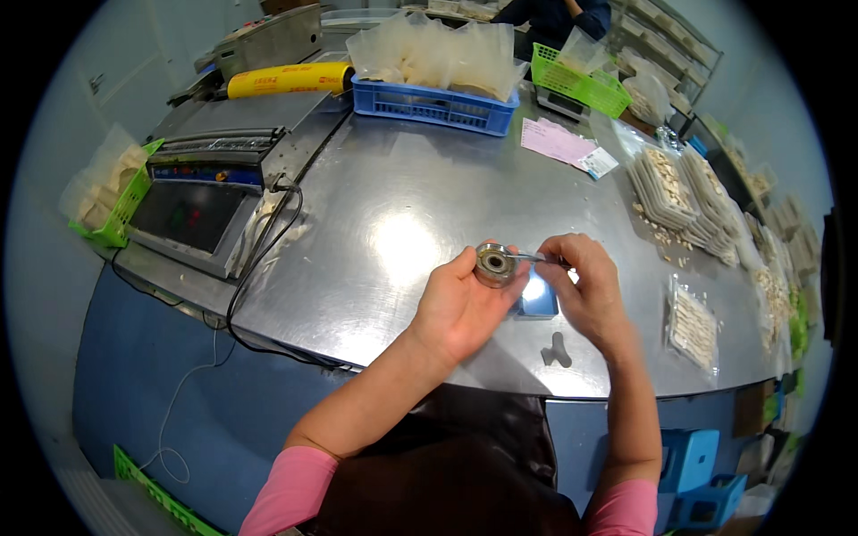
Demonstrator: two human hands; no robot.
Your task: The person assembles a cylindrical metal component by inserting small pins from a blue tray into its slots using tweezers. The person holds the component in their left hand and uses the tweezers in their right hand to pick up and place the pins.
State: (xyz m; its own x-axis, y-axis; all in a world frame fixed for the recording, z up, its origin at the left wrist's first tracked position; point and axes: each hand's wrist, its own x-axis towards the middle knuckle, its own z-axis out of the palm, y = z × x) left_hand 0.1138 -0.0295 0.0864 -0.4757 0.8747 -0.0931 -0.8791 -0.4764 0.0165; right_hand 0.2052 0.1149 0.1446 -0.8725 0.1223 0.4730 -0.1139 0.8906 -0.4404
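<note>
Over the front of the steel table (357,259), my left hand (451,308) holds a round metal piece that looks like a bearing (494,264), with a dark centre and a shiny rim, between thumb and fingers. My right hand (585,290) pinches a slim metal tool (525,256). Its tip reaches the upper right face of the round piece; the tool's exact kind is unclear. Below the hands stands a small blue box (538,304), partly covered by them. Closer to the table edge lies a flat grey forked piece (557,351), apart from both hands.
A wrapping machine (201,210) with a black cable and a yellow film roll (290,79) stands left. Behind are a blue crate (429,105) of clear bags, a green basket (581,80) and pink paper (554,140). Stacked trays (661,188) and a packed tray (693,329) lie right.
</note>
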